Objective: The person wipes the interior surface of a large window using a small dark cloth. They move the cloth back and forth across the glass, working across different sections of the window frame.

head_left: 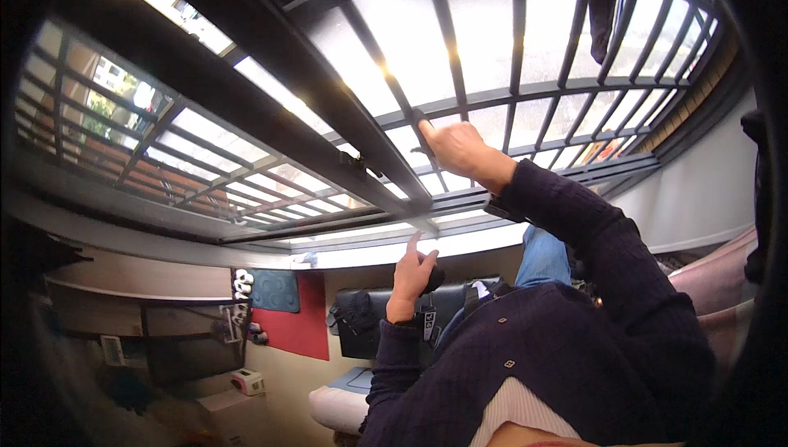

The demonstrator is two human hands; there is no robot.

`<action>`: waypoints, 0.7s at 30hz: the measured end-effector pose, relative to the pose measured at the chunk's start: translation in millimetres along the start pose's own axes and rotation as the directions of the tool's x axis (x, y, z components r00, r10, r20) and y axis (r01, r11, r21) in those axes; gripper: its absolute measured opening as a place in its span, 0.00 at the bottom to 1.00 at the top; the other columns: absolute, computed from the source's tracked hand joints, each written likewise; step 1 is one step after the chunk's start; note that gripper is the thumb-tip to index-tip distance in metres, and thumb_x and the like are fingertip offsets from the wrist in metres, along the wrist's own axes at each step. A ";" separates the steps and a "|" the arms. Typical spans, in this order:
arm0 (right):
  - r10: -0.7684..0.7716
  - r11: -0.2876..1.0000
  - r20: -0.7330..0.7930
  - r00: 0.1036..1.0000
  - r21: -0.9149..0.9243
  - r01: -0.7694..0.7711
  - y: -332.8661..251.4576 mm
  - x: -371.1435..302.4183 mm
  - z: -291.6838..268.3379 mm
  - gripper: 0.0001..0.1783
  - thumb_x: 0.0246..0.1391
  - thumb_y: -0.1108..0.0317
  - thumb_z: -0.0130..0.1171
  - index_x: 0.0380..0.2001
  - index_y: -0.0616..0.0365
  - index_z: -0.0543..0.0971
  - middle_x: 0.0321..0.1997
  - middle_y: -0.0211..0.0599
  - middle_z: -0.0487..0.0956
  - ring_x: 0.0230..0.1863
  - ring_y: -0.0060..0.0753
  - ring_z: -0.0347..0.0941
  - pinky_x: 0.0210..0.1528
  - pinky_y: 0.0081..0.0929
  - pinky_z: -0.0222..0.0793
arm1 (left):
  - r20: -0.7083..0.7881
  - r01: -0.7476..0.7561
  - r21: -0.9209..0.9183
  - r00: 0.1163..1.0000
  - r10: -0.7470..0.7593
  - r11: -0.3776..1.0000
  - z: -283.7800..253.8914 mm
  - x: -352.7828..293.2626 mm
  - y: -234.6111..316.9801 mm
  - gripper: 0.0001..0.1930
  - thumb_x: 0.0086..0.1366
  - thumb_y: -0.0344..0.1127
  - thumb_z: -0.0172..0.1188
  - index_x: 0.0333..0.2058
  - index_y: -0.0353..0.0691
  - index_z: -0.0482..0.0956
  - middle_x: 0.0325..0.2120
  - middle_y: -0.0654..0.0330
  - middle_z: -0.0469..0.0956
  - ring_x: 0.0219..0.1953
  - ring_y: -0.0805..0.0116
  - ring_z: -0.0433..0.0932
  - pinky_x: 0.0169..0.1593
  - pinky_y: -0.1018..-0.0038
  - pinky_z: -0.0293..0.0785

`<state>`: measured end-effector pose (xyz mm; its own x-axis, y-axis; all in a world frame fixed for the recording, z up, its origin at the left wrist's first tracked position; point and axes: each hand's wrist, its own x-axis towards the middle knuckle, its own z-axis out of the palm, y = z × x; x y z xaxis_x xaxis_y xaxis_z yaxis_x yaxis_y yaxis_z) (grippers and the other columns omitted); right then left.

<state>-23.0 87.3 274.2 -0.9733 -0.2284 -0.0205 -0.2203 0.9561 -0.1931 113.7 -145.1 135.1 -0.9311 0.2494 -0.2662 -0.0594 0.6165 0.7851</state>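
My right hand (pixel 456 150) is reached up and closed in a fist at the metal window grille (pixel 515 45). A dark bit shows beside its thumb, but I cannot make out whether it is a bar or a separate thing. Lower down, my left hand (pixel 406 281) has its index finger stretched toward the white window sill (pixel 373 255), with the thumb apart. Beside the left palm is a black rounded thing (pixel 434 279), seemingly by the wrist; a black device (pixel 428 323) sits on that wrist. Between the hands and left of them runs the dark window frame (pixel 328 110).
Below left stand a red mat (pixel 300 324) with a teal mat (pixel 275 291), several shoes (pixel 243 284), and a dark screen-like panel (pixel 194 336). A black bag (pixel 361 316) is behind my left forearm, above a white padded seat (pixel 338 406). Pinkish fabric (pixel 726 279) hangs at the right.
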 end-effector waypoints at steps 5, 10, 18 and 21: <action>-0.180 0.973 -0.175 0.968 -0.174 0.149 -4.9 -3.9 4.7 0.28 0.64 0.70 0.51 0.66 0.58 0.63 0.20 0.35 0.75 0.21 0.29 0.75 0.25 0.27 0.72 | 0.021 -0.066 -0.006 0.998 0.066 0.998 -1.8 3.4 17.6 0.36 0.62 0.46 0.61 0.65 0.37 0.61 0.24 0.55 0.81 0.32 0.53 0.81 0.40 0.62 0.74; -0.083 0.968 0.000 0.997 -0.237 0.080 -18.0 38.5 12.9 0.15 0.62 0.72 0.49 0.52 0.60 0.69 0.28 0.42 0.82 0.33 0.40 0.83 0.35 0.33 0.77 | -0.020 -0.150 0.019 0.988 0.150 0.989 -7.5 21.0 50.7 0.35 0.62 0.45 0.61 0.65 0.39 0.61 0.24 0.53 0.80 0.31 0.52 0.81 0.39 0.61 0.74; -0.076 0.985 -0.185 0.980 -0.164 0.046 -28.2 33.8 8.0 0.21 0.59 0.71 0.50 0.56 0.63 0.68 0.34 0.48 0.84 0.37 0.44 0.83 0.38 0.36 0.76 | -0.011 -0.160 -0.008 0.987 0.160 0.987 -5.4 18.2 58.4 0.35 0.63 0.44 0.62 0.65 0.40 0.61 0.25 0.53 0.80 0.32 0.51 0.81 0.40 0.62 0.74; 0.020 0.991 0.087 0.996 -0.132 -0.009 -30.1 27.9 9.9 0.26 0.57 0.74 0.49 0.60 0.66 0.65 0.32 0.52 0.83 0.35 0.49 0.82 0.38 0.40 0.76 | 0.002 -0.133 -0.026 0.991 0.133 0.991 -4.1 22.0 53.2 0.35 0.62 0.44 0.62 0.65 0.39 0.61 0.24 0.54 0.80 0.31 0.54 0.81 0.40 0.64 0.74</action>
<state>-42.9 50.4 269.8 -0.9685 -0.2238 -0.1093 -0.2182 0.9740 -0.0613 88.6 -109.9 173.4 -0.9301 0.3304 -0.1601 0.0558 0.5582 0.8278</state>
